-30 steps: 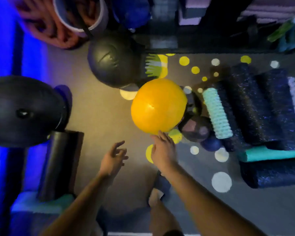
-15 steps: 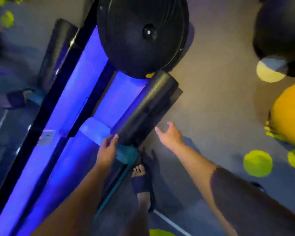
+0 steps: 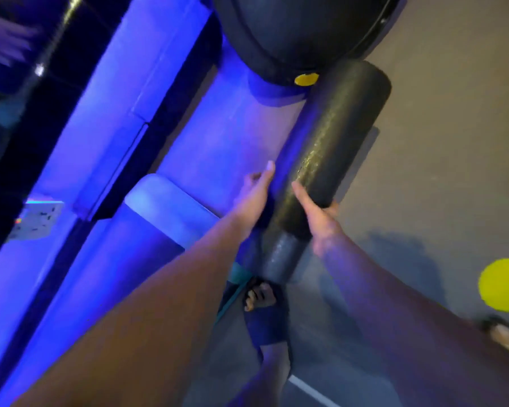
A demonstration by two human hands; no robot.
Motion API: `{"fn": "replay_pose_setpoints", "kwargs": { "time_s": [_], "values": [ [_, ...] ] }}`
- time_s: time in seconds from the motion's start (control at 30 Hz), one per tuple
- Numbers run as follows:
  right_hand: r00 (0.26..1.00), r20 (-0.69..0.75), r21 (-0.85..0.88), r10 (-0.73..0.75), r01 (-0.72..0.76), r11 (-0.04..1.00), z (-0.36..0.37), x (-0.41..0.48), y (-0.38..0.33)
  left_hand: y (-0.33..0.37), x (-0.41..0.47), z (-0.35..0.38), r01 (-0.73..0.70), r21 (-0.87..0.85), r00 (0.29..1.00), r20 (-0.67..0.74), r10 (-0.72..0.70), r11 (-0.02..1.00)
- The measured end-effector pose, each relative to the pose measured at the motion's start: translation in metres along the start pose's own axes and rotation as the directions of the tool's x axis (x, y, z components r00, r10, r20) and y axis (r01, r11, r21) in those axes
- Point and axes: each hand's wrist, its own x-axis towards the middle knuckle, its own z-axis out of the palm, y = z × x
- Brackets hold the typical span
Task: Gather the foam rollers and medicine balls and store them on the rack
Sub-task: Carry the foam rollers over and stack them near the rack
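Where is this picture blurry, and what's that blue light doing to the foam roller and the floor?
Head view: motion blur smears the upper left corner; blue-violet light floods the panel on the left; the black foam roller shows a thin sheen along its length and casts a soft shadow on the grey floor.

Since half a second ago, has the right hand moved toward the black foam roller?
Yes. The right hand closed in leftward onto the black foam roller, now gripping its near end.
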Motion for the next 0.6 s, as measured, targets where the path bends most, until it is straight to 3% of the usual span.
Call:
{"fn": "replay_pose_setpoints", "kwargs": {
  "time_s": [0.13, 0.23, 0.3, 0.43, 0.6],
  "values": [
    [0.998, 0.006, -0.188, 0.056, -0.054, 0.981, -0.056, -0.118, -0.009, -0.019, -0.112, -0.007, 0.161, 0.115, 0.984, 0.056, -0.168, 0.980],
    [0.988, -0.068, -0.242, 0.139, -0.152, 0.958, -0.094, -0.212, -0.028, -0.008, -0.219, -0.016, 0.194, -0.083, 0.976, 0.113, -0.184, 0.977],
    [0.985, -0.044, -0.191, 0.167, -0.173, 0.966, -0.112, -0.266, -0.051, 0.016, -0.275, -0.021, 0.212, -0.139, 0.970, 0.151, -0.191, 0.967],
    [0.994, 0.035, -0.045, 0.101, -0.099, 0.994, -0.154, -0.341, -0.102, 0.066, -0.357, -0.009, 0.107, -0.183, 0.980, 0.188, -0.072, 0.977],
    [0.999, -0.010, 0.059, -0.049, 0.049, 0.997, -0.218, -0.410, -0.156, 0.136, -0.457, 0.033, -0.044, -0.088, 0.946, 0.316, 0.070, 0.995]
  ]
}}
